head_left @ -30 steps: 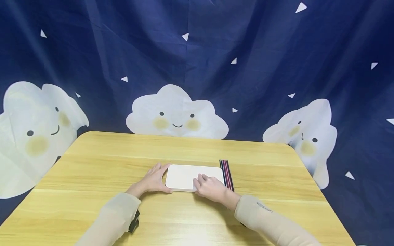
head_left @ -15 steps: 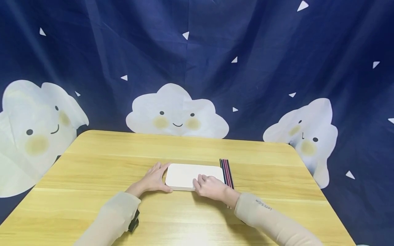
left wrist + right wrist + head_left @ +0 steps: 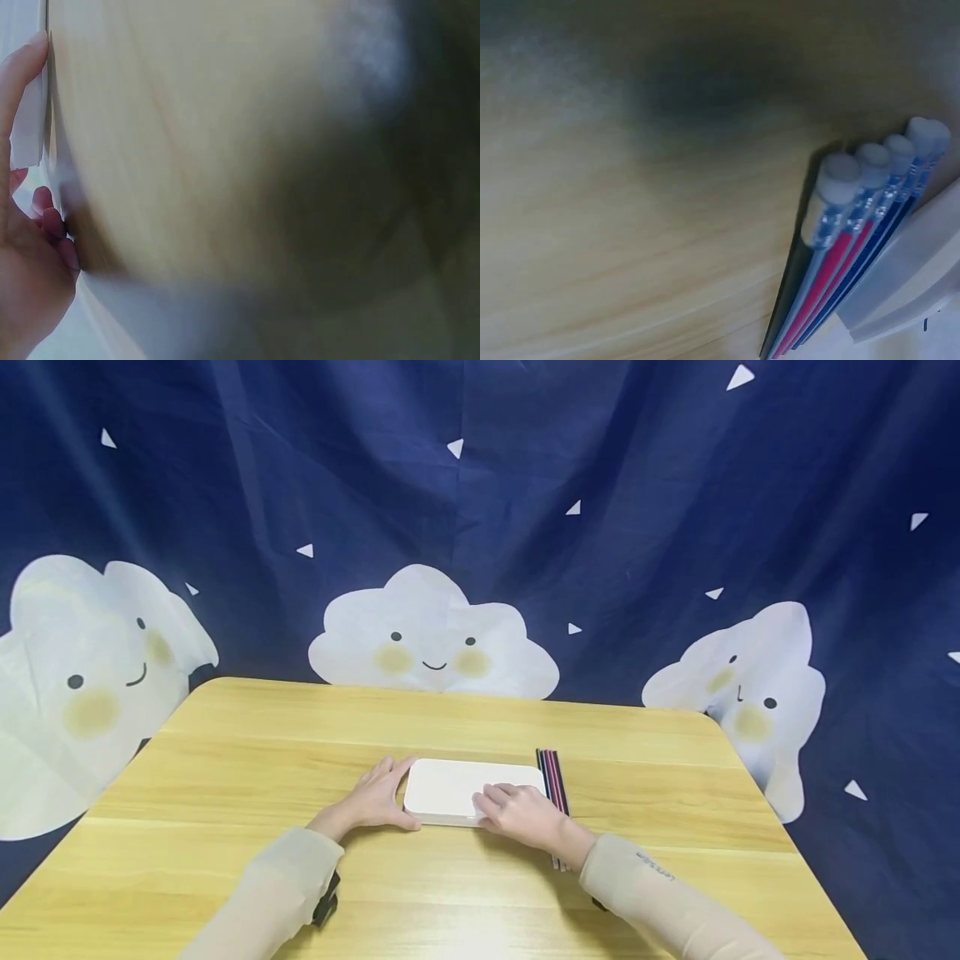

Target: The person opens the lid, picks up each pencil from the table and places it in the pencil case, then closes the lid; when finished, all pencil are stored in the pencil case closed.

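Observation:
A flat white box with rounded corners (image 3: 450,787) lies on the wooden table. My left hand (image 3: 375,795) grips its left end, the thumb at the near side and the fingers reaching round the far corner; the left wrist view shows the thumb (image 3: 22,67) along the box's side. My right hand (image 3: 521,814) has its bent fingers on the near edge, right of the middle, and pinches there; the fingertips are partly hidden. Just right of the box, several pencils (image 3: 555,785) lie side by side, partly under my right wrist. Their white eraser ends (image 3: 840,178) show in the right wrist view.
The light wooden table (image 3: 300,718) has rounded far corners. Behind it hangs a dark blue curtain (image 3: 510,543) printed with white smiling clouds and small triangles.
The right hand has shifted slightly to the right and its fingers have straightened a little on the near edge. More of the pencils' near ends shows below the wrist. The left hand stays put.

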`<state>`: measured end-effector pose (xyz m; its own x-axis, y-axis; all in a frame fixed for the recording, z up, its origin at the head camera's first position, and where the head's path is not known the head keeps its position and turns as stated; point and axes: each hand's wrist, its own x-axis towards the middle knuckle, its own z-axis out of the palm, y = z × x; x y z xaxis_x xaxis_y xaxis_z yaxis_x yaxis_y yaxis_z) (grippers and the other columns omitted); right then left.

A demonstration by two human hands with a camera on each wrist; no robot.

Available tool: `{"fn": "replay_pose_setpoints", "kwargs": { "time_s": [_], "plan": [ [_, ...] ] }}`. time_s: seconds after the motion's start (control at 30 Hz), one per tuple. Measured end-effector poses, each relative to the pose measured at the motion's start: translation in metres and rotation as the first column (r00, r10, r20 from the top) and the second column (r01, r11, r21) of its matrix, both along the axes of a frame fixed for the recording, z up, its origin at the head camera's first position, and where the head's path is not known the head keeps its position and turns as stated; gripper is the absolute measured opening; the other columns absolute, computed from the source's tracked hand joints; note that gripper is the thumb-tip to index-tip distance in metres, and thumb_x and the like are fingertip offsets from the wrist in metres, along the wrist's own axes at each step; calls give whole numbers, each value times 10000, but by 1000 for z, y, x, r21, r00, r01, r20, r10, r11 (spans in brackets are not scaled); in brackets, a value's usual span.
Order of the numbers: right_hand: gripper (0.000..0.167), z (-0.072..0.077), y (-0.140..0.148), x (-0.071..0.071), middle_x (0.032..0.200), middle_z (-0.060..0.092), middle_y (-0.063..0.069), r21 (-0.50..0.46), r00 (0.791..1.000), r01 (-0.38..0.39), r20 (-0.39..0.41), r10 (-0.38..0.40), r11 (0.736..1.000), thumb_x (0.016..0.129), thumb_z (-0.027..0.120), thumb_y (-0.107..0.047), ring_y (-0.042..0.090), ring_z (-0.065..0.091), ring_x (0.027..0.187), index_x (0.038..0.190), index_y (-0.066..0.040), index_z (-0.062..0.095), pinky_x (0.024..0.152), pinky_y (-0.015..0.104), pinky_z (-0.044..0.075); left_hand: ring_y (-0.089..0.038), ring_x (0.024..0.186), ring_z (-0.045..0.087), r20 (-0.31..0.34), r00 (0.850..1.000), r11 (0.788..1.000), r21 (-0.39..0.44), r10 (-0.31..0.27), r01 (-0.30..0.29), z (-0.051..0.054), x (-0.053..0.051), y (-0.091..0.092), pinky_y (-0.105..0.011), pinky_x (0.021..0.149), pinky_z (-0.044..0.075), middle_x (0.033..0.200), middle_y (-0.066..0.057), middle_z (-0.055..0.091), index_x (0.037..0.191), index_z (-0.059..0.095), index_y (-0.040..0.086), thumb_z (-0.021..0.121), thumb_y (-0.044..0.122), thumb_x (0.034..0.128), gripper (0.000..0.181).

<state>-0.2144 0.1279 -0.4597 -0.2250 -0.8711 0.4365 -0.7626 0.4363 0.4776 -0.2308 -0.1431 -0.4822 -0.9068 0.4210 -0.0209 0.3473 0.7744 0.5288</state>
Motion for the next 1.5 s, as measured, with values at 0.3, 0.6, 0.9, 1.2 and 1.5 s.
{"fn": "replay_pose_setpoints", "kwargs": {
  "time_s": [0.3, 0.6, 0.9, 1.2, 1.5],
  "plan": [
    [329, 1, 4, 0, 930, 679, 27, -110, 995, 15, 96, -5, 994, 759, 700, -331, 147, 660, 802, 976, -90, 647, 678, 241, 534, -159, 756, 319, 9, 1000, 1000, 5, 3, -3, -2, 0, -1, -267, 623, 261, 866, -19, 359, 1405, 309, 66, 813, 458, 518, 1093],
    [237, -1, 16, -1, 948, 678, -14, -146, 999, 45, 16, -43, 988, 869, 534, -302, 117, 651, 813, 963, -126, 663, 713, 238, 524, -155, 763, 319, 0, 1000, 1000, 7, 18, -18, -4, -2, 0, -268, 626, 273, 870, -22, 363, 1403, 314, 86, 810, 462, 510, 1088],
    [267, -8, 40, -6, 921, 683, 21, -244, 999, 44, 30, -38, 969, 915, 476, -274, 162, 654, 787, 927, -101, 680, 687, 272, 534, -156, 768, 323, 1, 1000, 1000, 1, 27, -27, -4, -2, 0, -264, 632, 278, 873, -22, 362, 1406, 305, 76, 810, 473, 513, 1100],
    [405, -11, 58, -6, 918, 666, 65, -296, 993, 99, 91, -76, 950, 992, 332, -298, 199, 641, 807, 949, -65, 661, 696, 298, 537, -156, 777, 326, 10, 999, 999, 15, 44, -44, -2, -2, 2, -274, 645, 284, 881, -24, 369, 1400, 317, 76, 816, 461, 510, 1091],
    [413, 1, 60, -12, 890, 673, 48, -332, 983, 108, 179, -50, 937, 980, 358, -333, 207, 643, 789, 921, -73, 673, 718, 339, 526, -163, 798, 348, 9, 997, 997, 9, 71, -71, -1, -2, 5, -277, 665, 306, 897, -34, 385, 1398, 324, 88, 820, 469, 499, 1095]
  ]
}}
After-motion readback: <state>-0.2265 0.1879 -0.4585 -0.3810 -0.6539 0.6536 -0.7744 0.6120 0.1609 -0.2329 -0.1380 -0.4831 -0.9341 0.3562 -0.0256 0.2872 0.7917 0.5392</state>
